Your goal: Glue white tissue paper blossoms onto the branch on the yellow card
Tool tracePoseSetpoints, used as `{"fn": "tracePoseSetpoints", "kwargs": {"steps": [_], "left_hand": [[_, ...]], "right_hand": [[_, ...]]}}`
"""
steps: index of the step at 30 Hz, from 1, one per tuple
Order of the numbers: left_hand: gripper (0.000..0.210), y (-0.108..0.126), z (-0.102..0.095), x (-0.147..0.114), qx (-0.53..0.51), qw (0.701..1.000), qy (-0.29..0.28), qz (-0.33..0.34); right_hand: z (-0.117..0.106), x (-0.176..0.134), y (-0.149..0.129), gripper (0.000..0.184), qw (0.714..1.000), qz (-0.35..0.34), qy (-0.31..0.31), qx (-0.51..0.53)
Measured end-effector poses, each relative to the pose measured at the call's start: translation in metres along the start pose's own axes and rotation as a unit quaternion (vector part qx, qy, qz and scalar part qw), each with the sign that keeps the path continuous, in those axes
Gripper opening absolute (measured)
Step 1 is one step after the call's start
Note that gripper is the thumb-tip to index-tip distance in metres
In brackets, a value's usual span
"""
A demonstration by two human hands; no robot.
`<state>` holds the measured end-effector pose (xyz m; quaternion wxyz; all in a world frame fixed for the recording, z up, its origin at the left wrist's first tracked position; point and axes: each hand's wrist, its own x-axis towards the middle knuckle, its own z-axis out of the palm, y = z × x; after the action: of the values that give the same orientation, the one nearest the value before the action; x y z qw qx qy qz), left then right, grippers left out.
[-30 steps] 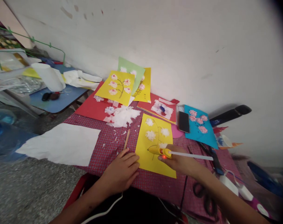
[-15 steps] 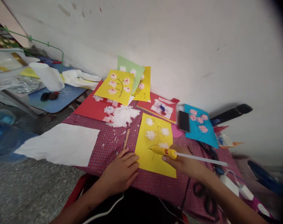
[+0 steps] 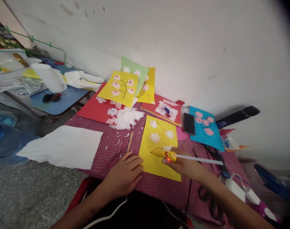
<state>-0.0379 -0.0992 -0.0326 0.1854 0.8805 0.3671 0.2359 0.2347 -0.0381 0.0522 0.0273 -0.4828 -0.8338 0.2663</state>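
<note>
A yellow hot glue gun [image 3: 164,154] is gripped in my right hand [image 3: 186,163]; a long white glue stick [image 3: 199,158] sticks out of its back and a small red light glows on it. Its nozzle is over the left end of a drawn branch on a yellow sheet [image 3: 159,171]. White fluffy paper flowers [image 3: 154,137] sit along the branch lines; one is partly hidden behind the gun and hand. My left hand [image 3: 125,173] lies flat, fingers stretched, at the sheet's lower left edge. Just beyond its fingertips is a pencil [image 3: 130,141].
Torn white tissue [image 3: 128,118] lies on the checked tablecloth [image 3: 111,146], with white paper [image 3: 63,148] at the left edge. Finished flower pictures [image 3: 119,87] lean at the back. A phone [image 3: 189,124], a blue picture [image 3: 204,140] and a white power strip [image 3: 235,189] are right.
The glue gun has shifted slightly left, its nozzle now at the branch's left end. Its red light now shows. My left hand has stayed in place.
</note>
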Motion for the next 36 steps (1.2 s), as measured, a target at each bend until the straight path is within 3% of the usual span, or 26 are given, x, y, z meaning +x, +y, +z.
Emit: {"fn": "tracePoseSetpoints", "kwargs": {"steps": [36], "left_hand": [[0.019, -0.001, 0.002, -0.001, -0.001, 1.000, -0.014, -0.002]], "right_hand": [[0.006, 0.009, 0.001, 0.031, 0.996, -0.024, -0.022, -0.081]]}}
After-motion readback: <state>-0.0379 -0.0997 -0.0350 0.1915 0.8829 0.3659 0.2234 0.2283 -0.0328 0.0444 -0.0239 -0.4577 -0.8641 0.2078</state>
